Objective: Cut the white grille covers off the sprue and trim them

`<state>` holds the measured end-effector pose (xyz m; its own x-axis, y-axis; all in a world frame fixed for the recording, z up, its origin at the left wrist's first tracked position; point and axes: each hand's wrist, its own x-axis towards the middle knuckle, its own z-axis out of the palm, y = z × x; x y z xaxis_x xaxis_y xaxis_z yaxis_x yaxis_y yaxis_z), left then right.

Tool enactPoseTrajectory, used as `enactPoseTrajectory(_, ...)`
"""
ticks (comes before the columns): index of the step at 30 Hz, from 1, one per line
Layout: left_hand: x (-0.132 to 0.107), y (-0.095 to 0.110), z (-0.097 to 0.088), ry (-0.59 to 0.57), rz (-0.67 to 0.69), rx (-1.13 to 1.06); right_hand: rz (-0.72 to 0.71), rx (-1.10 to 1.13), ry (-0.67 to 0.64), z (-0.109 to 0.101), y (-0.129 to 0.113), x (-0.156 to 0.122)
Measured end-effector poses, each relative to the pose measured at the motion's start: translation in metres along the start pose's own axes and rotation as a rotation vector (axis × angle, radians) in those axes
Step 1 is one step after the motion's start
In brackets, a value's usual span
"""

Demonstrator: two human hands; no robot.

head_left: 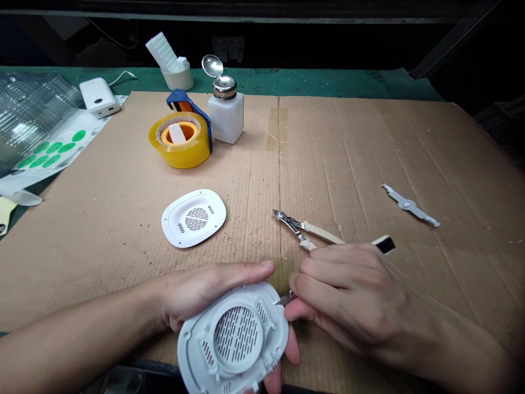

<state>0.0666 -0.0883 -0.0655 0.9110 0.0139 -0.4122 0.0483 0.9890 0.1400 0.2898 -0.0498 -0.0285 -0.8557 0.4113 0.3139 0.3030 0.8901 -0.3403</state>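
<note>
My left hand (213, 290) grips a white oval plastic cover (270, 342), its ribbed inner side and round slotted grille facing up. My right hand (353, 295) is closed around a small metal blade (286, 299), whose tip touches the cover's upper right edge. The blade's handle is mostly hidden by the fingers. Just beyond the right hand lie spread nippers (293, 223) with cream handles, partly covered by it. A cream piece with a black end (384, 244) sticks out behind that hand; I cannot tell what it belongs to. A second white oval cover (197, 218) lies farther away.
Cardboard (328, 164) covers the table. A tape dispenser (180, 139) and a pump bottle (226, 115) with raised lid stand behind. A thin grey plastic part (410, 205) lies right. At left are a white device (98, 97), green stickers (53, 148) and clear plastic packaging (33, 115).
</note>
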Motion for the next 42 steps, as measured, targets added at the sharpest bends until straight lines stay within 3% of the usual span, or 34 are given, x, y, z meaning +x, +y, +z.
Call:
enactPoseTrajectory(9, 0.001, -0.001, -0.003, -0.035, 0.010, -0.023, -0.016, 0.031, 0.089, -0.004, 0.004, 0.003)
enactPoseTrajectory(14, 0.003, -0.003, -0.010, -0.138, 0.043, -0.041, 0.122, 0.118, 0.106, -0.012, -0.001, 0.002)
enactPoseTrajectory(22, 0.009, -0.005, -0.020, -0.202, 0.058, -0.029, 0.259, 0.129, 0.151, 0.000, -0.004, 0.009)
enactPoseTrajectory(28, 0.013, -0.009, -0.020, -0.107, 0.072, 0.098, 0.326, -0.089, 0.286, 0.000, -0.002, 0.012)
enactPoseTrajectory(32, 0.012, -0.008, -0.018, -0.084, 0.053, 0.097, 0.481, -0.193, 0.290, -0.010, 0.012, 0.006)
enactPoseTrajectory(36, 0.014, -0.009, -0.025, -0.171, 0.054, 0.042, 0.630, -0.375, 0.202, -0.011, 0.035, -0.005)
enactPoseTrajectory(40, 0.015, -0.009, -0.032, -0.323, 0.083, -0.029, 0.688, -0.463, 0.147, -0.003, 0.051, -0.013)
enactPoseTrajectory(42, 0.012, -0.006, -0.031, -0.346, 0.082, -0.052, 0.703, -0.492, 0.132, 0.000, 0.055, -0.015)
